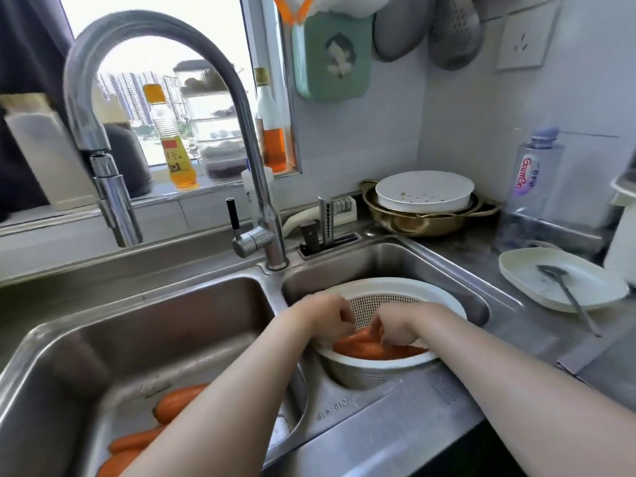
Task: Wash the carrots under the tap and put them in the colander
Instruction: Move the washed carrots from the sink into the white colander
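A white colander (409,289) sits in the small right sink basin and holds several carrots (361,349). Both hands reach into it. My left hand (327,315) has its fingers curled at the colander's left rim, over the carrots. My right hand (392,327) has its fingers curled down onto a carrot in the pile. More carrots (175,401) lie at the bottom of the large left basin (144,321), partly hidden by my left forearm. The tap (103,166) arches over the left basin; no water is visible.
A knife holder (327,228) stands behind the right basin. Stacked bowls with a white strainer (423,197) sit in the corner. A plate with a spoon (561,280) and a water bottle (530,187) are on the right counter. Bottles line the windowsill.
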Motion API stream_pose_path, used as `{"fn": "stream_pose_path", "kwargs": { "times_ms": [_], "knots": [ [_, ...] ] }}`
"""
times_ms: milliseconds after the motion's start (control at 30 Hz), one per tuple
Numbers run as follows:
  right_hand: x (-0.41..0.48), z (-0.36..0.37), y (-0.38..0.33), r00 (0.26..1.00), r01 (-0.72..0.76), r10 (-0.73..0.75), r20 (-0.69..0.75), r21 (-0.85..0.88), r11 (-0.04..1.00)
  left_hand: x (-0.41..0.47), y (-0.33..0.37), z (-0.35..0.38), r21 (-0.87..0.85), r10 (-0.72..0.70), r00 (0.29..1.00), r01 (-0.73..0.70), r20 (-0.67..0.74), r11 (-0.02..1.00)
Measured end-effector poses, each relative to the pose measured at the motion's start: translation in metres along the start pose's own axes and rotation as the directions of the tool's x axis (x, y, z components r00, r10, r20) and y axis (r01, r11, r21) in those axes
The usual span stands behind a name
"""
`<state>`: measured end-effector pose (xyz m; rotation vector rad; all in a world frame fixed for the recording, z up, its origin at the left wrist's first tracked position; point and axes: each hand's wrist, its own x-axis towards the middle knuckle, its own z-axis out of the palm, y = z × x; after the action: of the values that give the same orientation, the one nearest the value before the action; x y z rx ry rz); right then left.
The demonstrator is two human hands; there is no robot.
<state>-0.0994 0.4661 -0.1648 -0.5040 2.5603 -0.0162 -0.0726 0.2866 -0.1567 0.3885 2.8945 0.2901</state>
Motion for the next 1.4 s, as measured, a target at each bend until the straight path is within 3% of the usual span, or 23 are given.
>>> {"fn": "stream_pose_path", "kwargs": {
  "times_ms": [167, 267, 400, 567, 667, 767, 867, 967, 1400],
  "knots": [
    [-0.01, -0.028, -0.027, 0.977, 0.11, -0.083, -0.196, 0.134, 0.985, -0.015, -0.025, -0.012, -0.087, 0.005, 0.946, -0.035, -0.325, 0.996],
    [-0.018, -0.049, -0.06, 0.93, 0.205, -0.122, -0.346, 0.213, 0.955, -0.036, -0.05, -0.021, -0.144, -0.058, 0.909, -0.002, -0.412, 0.99],
    [-0.015, -0.058, -0.123, 0.896, 0.31, -0.196, -0.399, 0.243, 0.919, -0.077, -0.095, -0.024, -0.186, -0.177, 0.923, 0.118, -0.343, 0.976],
    [0.002, -0.043, -0.215, 0.879, 0.405, -0.316, -0.357, 0.213, 0.889, -0.129, -0.163, -0.015, -0.251, -0.341, 0.904, 0.278, -0.258, 0.927],
    [0.025, -0.023, -0.262, 0.916, 0.378, -0.341, -0.209, 0.174, 0.909, -0.155, -0.203, -0.001, -0.276, -0.456, 0.884, 0.414, -0.103, 0.867],
    [0.044, 0.001, -0.295, 0.948, 0.319, -0.319, -0.008, 0.007, 0.948, -0.174, -0.228, 0.018, -0.306, -0.511, 0.859, 0.497, 0.04, 0.812],
    [0.058, 0.025, -0.308, 0.957, 0.28, -0.265, 0.117, -0.149, 0.948, -0.18, -0.24, 0.037, -0.323, -0.495, 0.842, 0.54, 0.214, 0.778],
    [0.068, 0.046, -0.31, 0.957, 0.256, -0.221, 0.187, -0.191, 0.948, -0.18, -0.247, 0.042, -0.244, -0.458, 0.81, 0.558, 0.365, 0.793],
    [0.07, 0.046, -0.302, 0.936, 0.336, -0.32, 0.149, -0.093, 0.937, -0.175, -0.239, 0.034, -0.244, -0.442, 0.858, 0.502, 0.262, 0.83]
  ]
}}
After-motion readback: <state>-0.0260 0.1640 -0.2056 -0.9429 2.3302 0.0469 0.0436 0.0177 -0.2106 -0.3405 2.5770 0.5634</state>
